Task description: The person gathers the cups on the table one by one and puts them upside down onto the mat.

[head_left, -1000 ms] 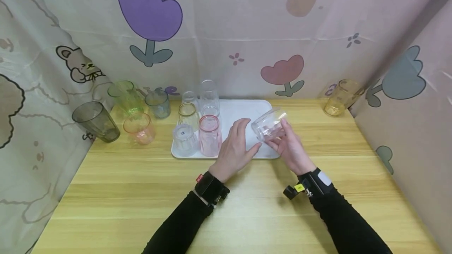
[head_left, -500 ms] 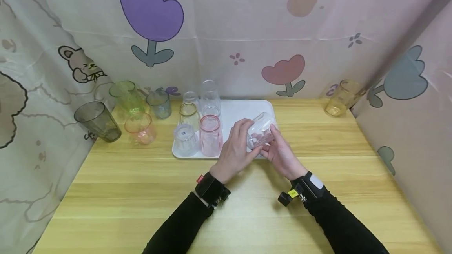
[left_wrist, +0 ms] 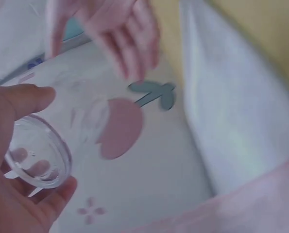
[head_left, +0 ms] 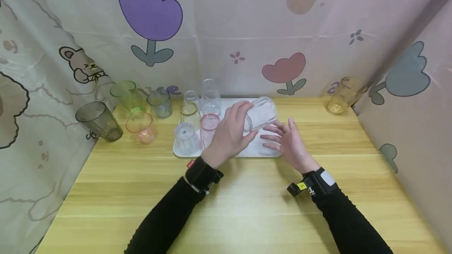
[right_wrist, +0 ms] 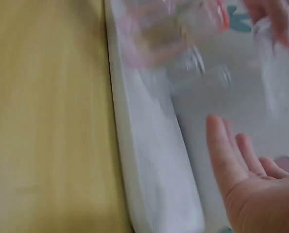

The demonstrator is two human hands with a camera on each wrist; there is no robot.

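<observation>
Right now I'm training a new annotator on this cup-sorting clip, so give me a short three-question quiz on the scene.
1. True or false: the right hand holds the clear cup.
2. Which hand has its grip on the clear cup? A) left hand B) right hand C) both
3. Fill in: the amber cup stands on the ______, off the white tray.

Key: 1. False; its fingers are spread, apart from the cup. 2. A. 3. Table, at the far right corner.
</observation>
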